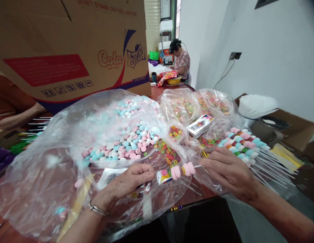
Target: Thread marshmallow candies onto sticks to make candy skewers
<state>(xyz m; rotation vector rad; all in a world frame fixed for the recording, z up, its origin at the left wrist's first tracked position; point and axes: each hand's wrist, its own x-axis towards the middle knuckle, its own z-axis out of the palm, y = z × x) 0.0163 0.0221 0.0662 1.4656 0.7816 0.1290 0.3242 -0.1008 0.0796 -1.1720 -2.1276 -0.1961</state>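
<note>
Between my hands lies a marshmallow skewer (pixel 176 172), pink puffs and gummy rings on a white stick. My right hand (pixel 229 167) pinches the bare end of that stick. My left hand (pixel 136 179) is closed on a small printed plastic wrapper (pixel 163 177), which lies round the skewer's far end from my right hand. Just beyond is a big clear plastic bag of pink, blue and white marshmallows (pixel 126 146), with loose gummy rings (pixel 168 153) spilling beside it. Several finished-looking marshmallow skewers (pixel 240 145) are stacked to the right of my right hand.
A large cardboard carton (pixel 70 40) stands at the back left. Bags of gummy rings (pixel 187 104) and a stack of printed wrappers (pixel 201 125) lie behind my hands. Another person's arm (pixel 17 116) shows at left; a person (pixel 180 60) sits at the far end.
</note>
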